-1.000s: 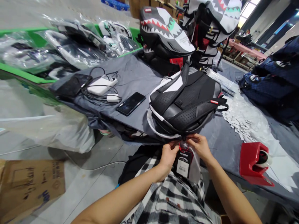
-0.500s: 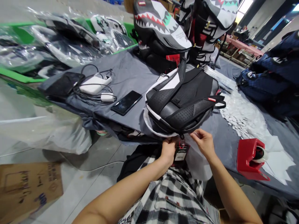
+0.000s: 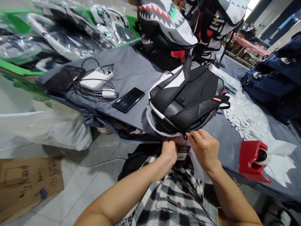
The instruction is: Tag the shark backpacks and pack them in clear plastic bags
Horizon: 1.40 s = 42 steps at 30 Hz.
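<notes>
Since the earlier frame, my right hand (image 3: 205, 150) has been moving inward, and it is now reaching the black pull (image 3: 185, 137) at the backpack's near edge. The backpack (image 3: 171, 108) is lying straps-up at the front of the bench (image 3: 127, 69), right before me. My right fingers are curling with their tips close together; whether they are fully closed or gripping the pull, I cannot tell. My left hand (image 3: 168, 153) is bending its fingers beside the hang tag (image 3: 182, 153), their tips hiding, so I cannot tell their opening or hold. One red cord (image 3: 182, 144) is showing above the tag, which is hanging below the edge; I am judging it already looped on. The backpack is lying unwrapped; what is left, I cannot tell.

Farther out, one phone (image 3: 129, 99), one white power bank (image 3: 94, 80) and one small white charger (image 3: 109, 93) are lying to my left. One red tape dispenser (image 3: 249, 160) is standing to my right. One cardboard box (image 3: 33, 188) is sitting on the floor.
</notes>
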### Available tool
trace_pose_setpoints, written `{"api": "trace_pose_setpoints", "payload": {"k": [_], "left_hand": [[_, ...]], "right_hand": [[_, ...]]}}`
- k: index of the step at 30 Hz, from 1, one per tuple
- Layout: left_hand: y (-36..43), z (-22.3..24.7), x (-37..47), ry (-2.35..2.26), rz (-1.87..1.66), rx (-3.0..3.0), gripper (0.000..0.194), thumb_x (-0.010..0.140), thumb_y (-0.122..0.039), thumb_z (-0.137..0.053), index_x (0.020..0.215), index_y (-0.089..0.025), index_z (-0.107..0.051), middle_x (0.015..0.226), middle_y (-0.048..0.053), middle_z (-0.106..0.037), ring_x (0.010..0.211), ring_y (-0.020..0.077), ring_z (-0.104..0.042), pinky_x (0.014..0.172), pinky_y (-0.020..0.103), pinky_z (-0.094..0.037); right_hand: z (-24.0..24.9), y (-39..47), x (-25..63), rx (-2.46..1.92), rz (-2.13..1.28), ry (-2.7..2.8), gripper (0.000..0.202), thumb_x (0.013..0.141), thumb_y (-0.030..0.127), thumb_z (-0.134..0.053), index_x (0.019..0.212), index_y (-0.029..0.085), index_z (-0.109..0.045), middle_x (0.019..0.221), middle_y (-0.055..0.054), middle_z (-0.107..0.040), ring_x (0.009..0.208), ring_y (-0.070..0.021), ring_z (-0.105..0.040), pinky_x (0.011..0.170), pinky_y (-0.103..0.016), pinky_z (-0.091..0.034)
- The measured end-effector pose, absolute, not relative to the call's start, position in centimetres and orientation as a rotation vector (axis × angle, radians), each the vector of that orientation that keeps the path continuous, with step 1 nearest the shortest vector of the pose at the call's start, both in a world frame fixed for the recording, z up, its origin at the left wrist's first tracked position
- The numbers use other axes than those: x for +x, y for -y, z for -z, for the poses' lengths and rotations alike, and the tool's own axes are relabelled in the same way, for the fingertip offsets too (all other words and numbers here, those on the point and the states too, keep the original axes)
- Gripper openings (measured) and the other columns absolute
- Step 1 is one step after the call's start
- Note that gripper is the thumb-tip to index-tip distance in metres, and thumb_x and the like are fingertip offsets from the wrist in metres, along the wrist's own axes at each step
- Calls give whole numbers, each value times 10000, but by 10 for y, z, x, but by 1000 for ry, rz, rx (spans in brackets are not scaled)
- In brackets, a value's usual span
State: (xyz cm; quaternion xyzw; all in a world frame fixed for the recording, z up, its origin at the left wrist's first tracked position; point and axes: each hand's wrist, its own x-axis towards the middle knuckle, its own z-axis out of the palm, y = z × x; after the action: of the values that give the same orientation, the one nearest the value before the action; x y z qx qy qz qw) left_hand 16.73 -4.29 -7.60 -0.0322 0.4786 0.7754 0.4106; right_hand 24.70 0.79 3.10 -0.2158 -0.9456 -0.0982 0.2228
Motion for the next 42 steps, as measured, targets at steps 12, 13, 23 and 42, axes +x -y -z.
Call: {"api": "trace_pose_setpoints", "payload": {"k": [12, 13, 23, 42], "left_hand": [[60, 67, 166, -956, -2007, -258, 234, 523, -259, -785, 724, -160, -717, 782, 24, -735, 795, 178, -638, 818, 294, -483], [60, 66, 165, -947, -2013, -254, 230, 527, -265, -791, 716, -157, -717, 786, 28, -737, 797, 178, -639, 819, 295, -482], [66, 59, 166, -912, -2023, -132, 261, 560, -305, -856, 752, -154, -765, 814, 39, -753, 782, 159, -645, 836, 291, -481], [51, 65, 169, -1176, -2061, -183, 187, 493, -221, -778, 651, -156, -702, 697, 10, -700, 661, 132, -579, 683, 262, -468]], "right_hand": [[13, 12, 240, -502, 187, 2559, 169, 1001, 210, -530, 922, 174, -674, 820, -56, -667, 757, -172, -571, 659, -286, -405], [14, 12, 243, -495, 159, 2567, 145, 996, 219, -543, 980, 172, -678, 876, -66, -688, 790, -178, -584, 684, -290, -427], [19, 8, 254, -417, 114, 2616, 151, 976, 156, -531, 980, 198, -675, 946, -68, -730, 772, -182, -578, 698, -321, -467], [36, -1, 241, -760, 164, 2325, 141, 941, 181, -564, 804, 210, -558, 719, -21, -583, 711, -184, -511, 641, -303, -363]]}}
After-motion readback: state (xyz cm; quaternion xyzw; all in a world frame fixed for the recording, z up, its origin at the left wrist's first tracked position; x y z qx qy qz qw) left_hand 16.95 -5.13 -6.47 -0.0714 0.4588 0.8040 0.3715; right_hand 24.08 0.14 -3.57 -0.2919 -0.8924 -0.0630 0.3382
